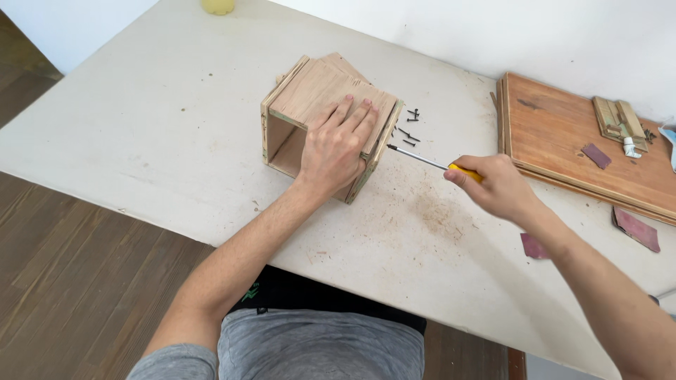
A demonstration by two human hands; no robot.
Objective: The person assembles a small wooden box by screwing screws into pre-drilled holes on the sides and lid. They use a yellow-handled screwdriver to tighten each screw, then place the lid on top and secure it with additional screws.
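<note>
Two hands work at mid-table. Your left hand (336,146) lies flat, fingers spread, pressing down on the top panel of a plywood box (328,123), which lies on its side with its open mouth turned toward the table's near left edge; its hollow shows bare wood only. Your right hand (493,184) is clenched round the yellow handle of a screwdriver (429,162), whose slim metal shaft runs level, long axis pointing left, tip at the box's right side panel. Small dark screws (410,127) lie loose just beyond the shaft. Sawdust (433,211) dusts the pale table (162,134). A reddish wooden board (563,141) rests at the far right edge.
</note>
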